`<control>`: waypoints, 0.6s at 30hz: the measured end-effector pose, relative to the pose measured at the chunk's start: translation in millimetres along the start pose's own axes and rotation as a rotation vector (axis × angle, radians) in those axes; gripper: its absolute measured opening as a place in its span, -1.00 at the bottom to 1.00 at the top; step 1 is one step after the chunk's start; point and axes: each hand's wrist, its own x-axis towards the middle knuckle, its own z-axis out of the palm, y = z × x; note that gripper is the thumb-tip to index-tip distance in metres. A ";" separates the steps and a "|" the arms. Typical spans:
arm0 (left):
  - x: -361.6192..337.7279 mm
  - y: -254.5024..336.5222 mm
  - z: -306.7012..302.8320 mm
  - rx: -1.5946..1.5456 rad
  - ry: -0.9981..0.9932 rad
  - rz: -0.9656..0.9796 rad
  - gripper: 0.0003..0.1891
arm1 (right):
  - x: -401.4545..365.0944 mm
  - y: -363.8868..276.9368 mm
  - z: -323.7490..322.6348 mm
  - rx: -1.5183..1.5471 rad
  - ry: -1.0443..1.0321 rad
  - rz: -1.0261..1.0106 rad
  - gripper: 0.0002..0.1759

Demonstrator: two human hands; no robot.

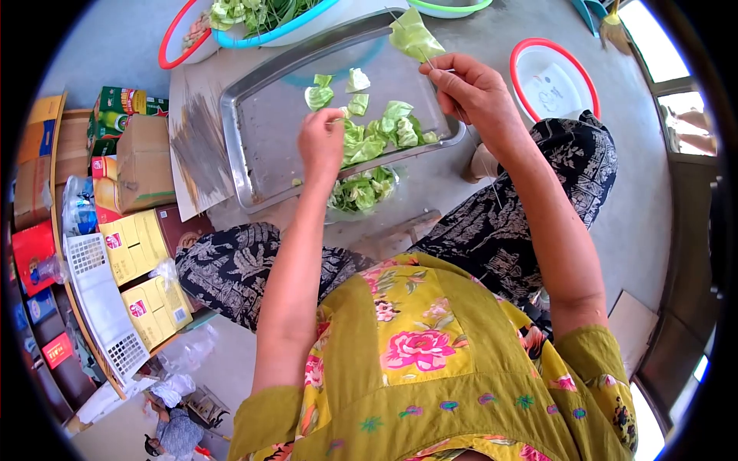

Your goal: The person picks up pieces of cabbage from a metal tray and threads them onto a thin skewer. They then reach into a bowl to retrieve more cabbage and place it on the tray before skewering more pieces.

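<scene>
My right hand [478,91] is closed in a pinch on a thin skewer [428,63], above the right side of a metal tray [269,201]. A pale green lettuce leaf [415,35] is threaded on that skewer. Over the middle of the tray, my left hand [320,146] has its fingertips pressed together beside the loose lettuce pieces [365,146]. Whatever it may hold is hidden by the fingers. More torn lettuce [363,190] sits in a clear bag or bowl in front of the tray, between my knees.
Many thin sticks [201,146] lie on a board left of the tray. Behind stand a blue-rimmed basin [277,34] of greens and a red-rimmed basin [171,46]. Another red-rimmed basin [553,84] is at right. Cardboard boxes [146,165] line the left; a person [181,432] is at lower left.
</scene>
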 end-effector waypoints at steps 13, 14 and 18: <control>22.1 10.8 51.2 -0.005 -0.221 -0.197 -0.73 | 1.6 2.6 -5.4 0.016 0.032 0.016 -0.80; 23.3 7.7 46.3 -0.003 -0.223 -0.197 -0.73 | 0.9 1.7 -5.6 0.018 0.034 0.017 -0.80; 16.4 10.2 19.9 -0.635 -0.296 -0.475 -0.70 | -0.6 -2.2 -4.1 0.003 0.014 0.008 -0.80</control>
